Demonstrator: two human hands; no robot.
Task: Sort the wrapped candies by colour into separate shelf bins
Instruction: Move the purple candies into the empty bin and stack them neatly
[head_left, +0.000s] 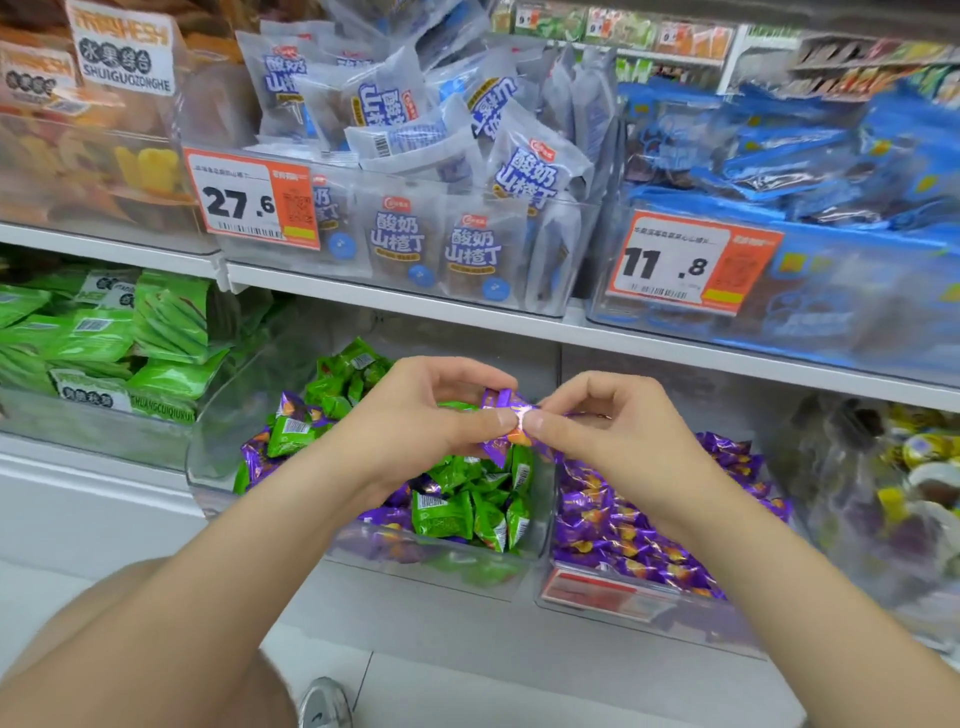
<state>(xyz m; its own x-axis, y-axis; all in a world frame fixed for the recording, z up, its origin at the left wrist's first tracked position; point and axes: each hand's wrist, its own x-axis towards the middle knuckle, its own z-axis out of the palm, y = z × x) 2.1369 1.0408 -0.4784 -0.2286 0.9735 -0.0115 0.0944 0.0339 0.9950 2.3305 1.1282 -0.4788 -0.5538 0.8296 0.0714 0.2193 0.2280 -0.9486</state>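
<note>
My left hand (431, 415) and my right hand (597, 421) meet above the lower shelf, and both pinch purple wrapped candies (501, 410) between thumbs and fingers. Below them a clear bin (208, 457) holds green wrapped candies (447, 514) mixed with purple ones (257, 460). The clear bin to its right (644, 618) holds only purple candies (623, 530). My forearms cover part of both bins.
A bin of green packets (104, 343) stands at the lower left, and a bin with yellow and white sweets (914, 467) at the lower right. The upper shelf (415, 306) carries white-blue and blue packets behind price tags. My knee and shoe show at the bottom.
</note>
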